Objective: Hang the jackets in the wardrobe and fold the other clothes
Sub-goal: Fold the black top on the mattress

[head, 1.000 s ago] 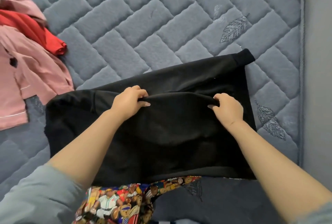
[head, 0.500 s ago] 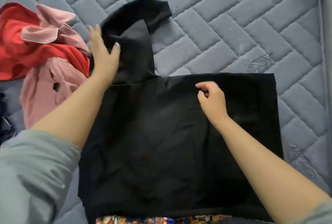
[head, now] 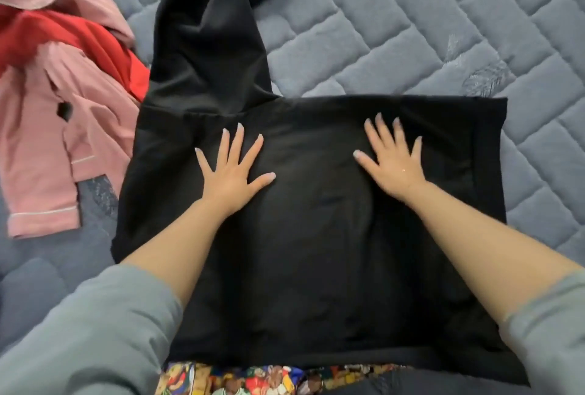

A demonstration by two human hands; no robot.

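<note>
A black garment (head: 316, 252) lies spread flat on the grey quilted bed (head: 427, 30), its body forming a wide rectangle. One black sleeve (head: 209, 30) stretches away from its upper left corner toward the top of the view. My left hand (head: 232, 170) presses flat on the left part of the garment with its fingers spread. My right hand (head: 394, 160) presses flat on the right part, fingers straight. Neither hand holds any cloth.
A pink buttoned garment (head: 41, 141) and a red one (head: 95, 46) lie bunched at the left, touching the black sleeve. A colourful cartoon-print cloth (head: 253, 379) pokes out under the black garment's near edge. Open quilt stretches to the right and far side.
My left hand let go of the sleeve it held near the top and came down flat on the garment. My right hand uncurled and now lies flat too. The sleeve lies extended.
</note>
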